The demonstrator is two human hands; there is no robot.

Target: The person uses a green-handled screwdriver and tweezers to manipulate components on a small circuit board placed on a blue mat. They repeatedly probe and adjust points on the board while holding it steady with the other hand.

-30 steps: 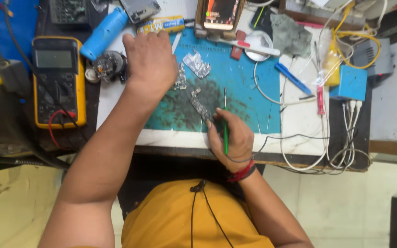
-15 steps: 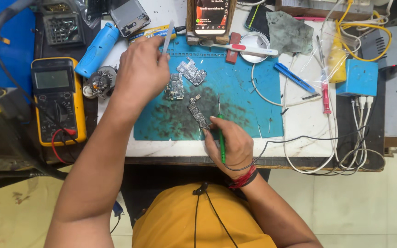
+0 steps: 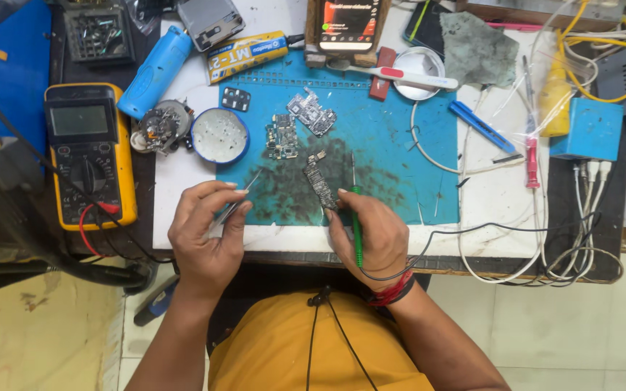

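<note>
My left hand [image 3: 208, 235] holds thin metal tweezers [image 3: 239, 200] at the near left edge of the teal work mat [image 3: 393, 145], tips pointing up and right. My right hand [image 3: 371, 235] grips a green-handled soldering iron [image 3: 356, 217], its tip pointing away from me over the mat. The fingers of that hand also rest on a narrow dark circuit board [image 3: 319, 184] lying on the mat's scorched patch. Two more small circuit boards [image 3: 282, 135] [image 3: 313, 114] lie farther back on the mat.
A yellow multimeter [image 3: 90, 156] sits at the left, beside a round tin [image 3: 219, 135] and a blue tool [image 3: 155, 71]. A phone [image 3: 349, 20] stands at the back. A blue box [image 3: 587, 130], white cables [image 3: 537, 239] and a blue knife [image 3: 481, 126] lie to the right.
My left hand has drawn back from the far side of the mat to the near edge and now holds tweezers. The round tin it covered is in view. My right hand stays put.
</note>
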